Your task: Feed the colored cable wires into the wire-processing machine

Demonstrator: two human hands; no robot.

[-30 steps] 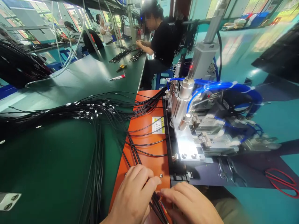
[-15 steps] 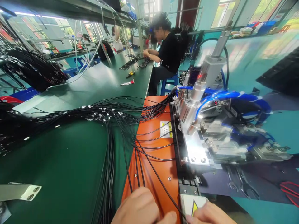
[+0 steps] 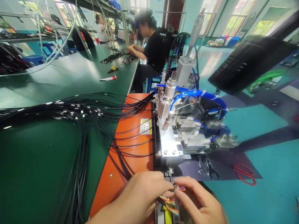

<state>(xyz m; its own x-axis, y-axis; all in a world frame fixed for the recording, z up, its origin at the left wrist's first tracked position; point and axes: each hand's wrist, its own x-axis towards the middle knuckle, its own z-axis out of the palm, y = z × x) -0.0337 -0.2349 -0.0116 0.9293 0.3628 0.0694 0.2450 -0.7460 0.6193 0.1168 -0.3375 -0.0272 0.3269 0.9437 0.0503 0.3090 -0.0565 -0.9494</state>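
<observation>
My left hand [image 3: 144, 191] is closed around several black cables [image 3: 124, 166] at the bottom centre. Coloured wire ends [image 3: 171, 203], red, yellow, green, white and orange, stick out beyond its fingers. My right hand [image 3: 202, 200] faces it, thumb and forefinger pinching the tip of one cable where thin coloured wires show. Both hands hover over the front of the machine, above a yellow warning label [image 3: 167, 214]. Other black cables run across the orange plate [image 3: 105, 189] into the side of the metal pneumatic machine [image 3: 169, 140].
A thick bundle of black cables [image 3: 46, 112] lies over the green table [image 3: 35, 174]. Wrenches [image 3: 210, 169] and a red cord [image 3: 245, 174] lie right of the machine. A dark cylindrical arm [image 3: 243, 65] hangs at upper right. A co-worker [image 3: 153, 49] sits farther along the table.
My view has swung to the right. My left hand now holds several cables with coloured ends showing, and my right hand has come up to meet them; before, both hands were lower and farther apart.
</observation>
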